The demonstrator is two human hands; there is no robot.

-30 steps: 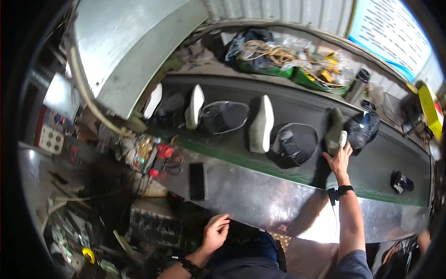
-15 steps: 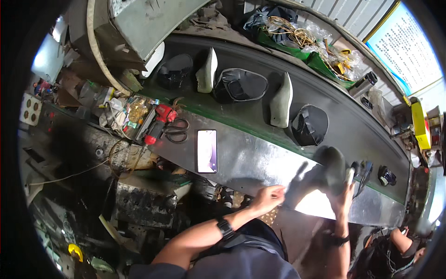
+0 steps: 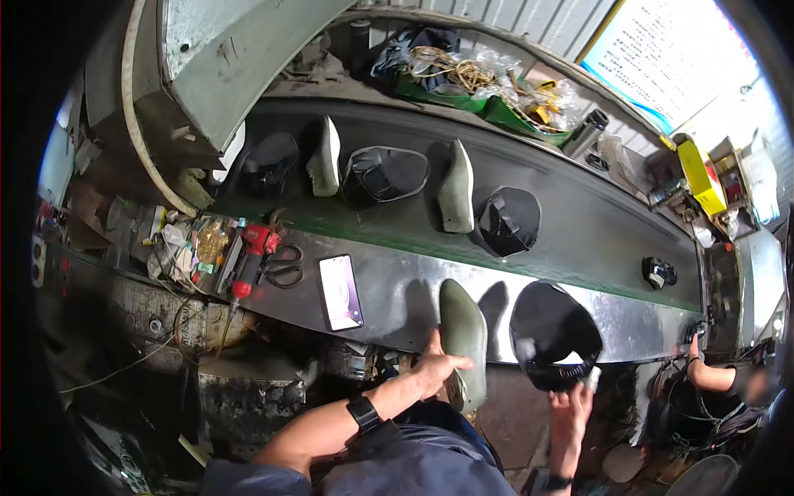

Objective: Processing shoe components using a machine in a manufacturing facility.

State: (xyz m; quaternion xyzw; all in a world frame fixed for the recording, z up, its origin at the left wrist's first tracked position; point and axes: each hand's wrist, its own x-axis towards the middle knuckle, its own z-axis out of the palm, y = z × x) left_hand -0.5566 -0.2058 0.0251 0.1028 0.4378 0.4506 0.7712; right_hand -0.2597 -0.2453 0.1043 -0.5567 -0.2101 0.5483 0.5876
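My left hand (image 3: 437,369) grips a grey-green shoe last (image 3: 463,347); my right hand (image 3: 571,409) pinches a black shoe upper (image 3: 552,335).

Both pieces sit at the steel ledge's (image 3: 397,298) near edge, the upper at three o'clock of the last. I judge a firm hold on the last's heel steadies it best. A phone (image 3: 340,291) lies at nine o'clock; at twelve, more lasts (image 3: 457,188) and uppers ride the dark belt (image 3: 579,223).

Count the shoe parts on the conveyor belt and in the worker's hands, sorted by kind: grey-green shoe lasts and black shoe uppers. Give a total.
Grey-green shoe lasts: 3 (two on the belt, one in the left hand)
Black shoe uppers: 4 (three on the belt, one at the right hand)
Total: 7
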